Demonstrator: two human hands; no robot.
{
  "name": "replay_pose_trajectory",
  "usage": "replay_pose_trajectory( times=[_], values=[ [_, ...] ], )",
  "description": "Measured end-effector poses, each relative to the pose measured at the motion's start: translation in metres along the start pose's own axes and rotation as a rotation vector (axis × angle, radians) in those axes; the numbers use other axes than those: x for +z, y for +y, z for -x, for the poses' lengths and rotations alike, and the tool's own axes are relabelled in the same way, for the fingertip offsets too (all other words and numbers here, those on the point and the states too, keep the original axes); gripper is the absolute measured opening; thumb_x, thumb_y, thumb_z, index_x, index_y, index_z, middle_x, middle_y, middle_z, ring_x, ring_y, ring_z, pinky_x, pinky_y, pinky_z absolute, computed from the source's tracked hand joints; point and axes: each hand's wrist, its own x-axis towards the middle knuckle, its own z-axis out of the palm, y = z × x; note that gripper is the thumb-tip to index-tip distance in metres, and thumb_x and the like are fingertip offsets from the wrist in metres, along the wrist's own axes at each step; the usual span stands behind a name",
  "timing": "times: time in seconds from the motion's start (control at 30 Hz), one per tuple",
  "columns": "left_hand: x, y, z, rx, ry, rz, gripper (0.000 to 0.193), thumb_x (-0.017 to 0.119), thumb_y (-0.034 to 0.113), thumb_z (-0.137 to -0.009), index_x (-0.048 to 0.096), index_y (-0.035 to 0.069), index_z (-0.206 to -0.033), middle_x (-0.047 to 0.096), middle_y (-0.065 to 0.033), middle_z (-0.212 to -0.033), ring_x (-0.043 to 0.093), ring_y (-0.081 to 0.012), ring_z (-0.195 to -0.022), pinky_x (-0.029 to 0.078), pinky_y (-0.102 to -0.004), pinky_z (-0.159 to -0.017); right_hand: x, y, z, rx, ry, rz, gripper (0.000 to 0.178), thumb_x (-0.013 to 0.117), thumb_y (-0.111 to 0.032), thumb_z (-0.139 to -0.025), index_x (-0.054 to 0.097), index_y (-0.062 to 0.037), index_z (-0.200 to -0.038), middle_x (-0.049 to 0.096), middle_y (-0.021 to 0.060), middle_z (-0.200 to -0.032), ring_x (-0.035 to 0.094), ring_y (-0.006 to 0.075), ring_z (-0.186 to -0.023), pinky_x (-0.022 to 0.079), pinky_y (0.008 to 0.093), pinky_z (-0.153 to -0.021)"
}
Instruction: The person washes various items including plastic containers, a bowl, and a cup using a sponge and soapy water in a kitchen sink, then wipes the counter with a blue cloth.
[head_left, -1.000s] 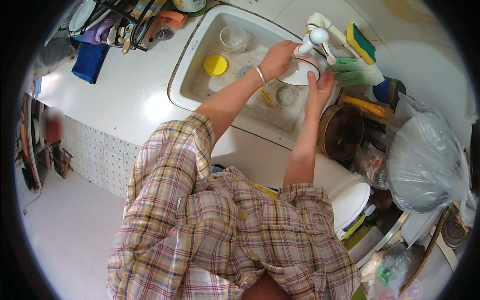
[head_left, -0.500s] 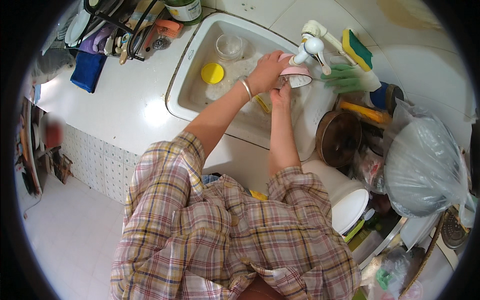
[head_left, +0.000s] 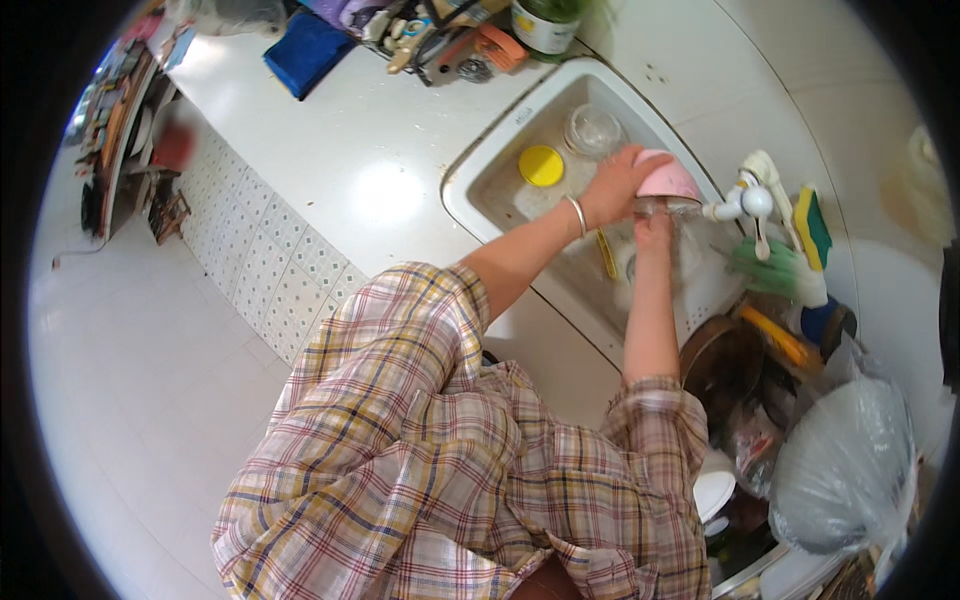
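A pink bowl point(head_left: 668, 180) is tipped over the sink, its pink outside facing up and its rim beside the tap's spout. My left hand point(head_left: 615, 190), with a bangle at the wrist, grips the bowl's left side. At the lower rim my right hand point(head_left: 655, 232) holds it too, its fingertips partly hidden by the bowl. Water seems to splash between spout and rim. Inside the white sink point(head_left: 478, 188) lie a round yellow lid point(head_left: 541, 166), a clear round container point(head_left: 593, 131) and a narrow yellow object point(head_left: 606, 254).
The white tap point(head_left: 755, 203) stands right of the bowl, with a green glove point(head_left: 768, 268) and a yellow-green sponge point(head_left: 812, 228) near it. A dark pan point(head_left: 720, 358) and a filled plastic bag point(head_left: 845, 455) crowd the right. A blue cloth point(head_left: 308, 55) lies on the left counter.
My view has turned, so the sink appears farther right. The bowl has tipped: its white inside showed before, and now its pink outside does. Both hands stay on it.
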Motion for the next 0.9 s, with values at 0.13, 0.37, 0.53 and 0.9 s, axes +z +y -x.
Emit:
replay_pose_trajectory(
  times=[0.13,0.37,0.53,0.9],
  values=[
    [-0.011,-0.005,0.0,-0.012,0.113,0.044,0.08,0.067,-0.001,-0.064,0.036,0.019,-0.135,0.041,-0.0201,-0.123,0.046,-0.0396,-0.11,0.043,-0.0395,-0.092,0.05,0.005,0.032,0.086,-0.174,-0.05,0.043,0.042,-0.034,-0.096,0.041,-0.0089,-0.132,0.05,0.0081,-0.128,0.05,0.0218,-0.115,0.045,0.0385,-0.096],
    [-0.017,-0.015,-0.002,0.072,0.315,0.024,0.081,0.066,-0.004,-0.063,0.034,0.012,-0.136,0.04,-0.0202,-0.122,0.045,-0.0397,-0.11,0.04,-0.0388,-0.096,0.069,0.015,0.013,0.069,-0.278,-0.203,0.037,0.046,-0.027,-0.095,0.044,-0.0098,-0.127,0.054,0.0064,-0.122,0.054,0.0209,-0.109,0.047,0.0398,-0.093],
    [-0.041,-0.021,-0.003,-0.001,0.081,-0.267,0.071,0.055,-0.009,-0.07,0.038,0.018,-0.134,0.04,-0.0223,-0.126,0.046,-0.0411,-0.11,0.043,-0.0421,-0.091,0.055,-0.038,0.0,-0.104,-0.169,0.319,0.038,0.052,-0.009,-0.089,0.046,-0.0082,-0.127,0.057,0.0052,-0.118,0.059,0.0236,-0.099,0.053,0.039,-0.077],
    [-0.045,-0.02,0.008,-0.267,-0.028,-0.551,0.052,0.05,0.0,-0.079,0.042,0.019,-0.127,0.044,-0.0168,-0.124,0.052,-0.0444,-0.098,0.047,-0.0472,-0.082,0.07,-0.077,0.016,-0.358,-0.417,2.026,0.028,0.062,-0.024,-0.076,0.066,-0.0086,-0.1,0.064,0.0164,-0.101,0.061,0.0345,-0.096,0.048,0.0434,-0.08]
  ],
)
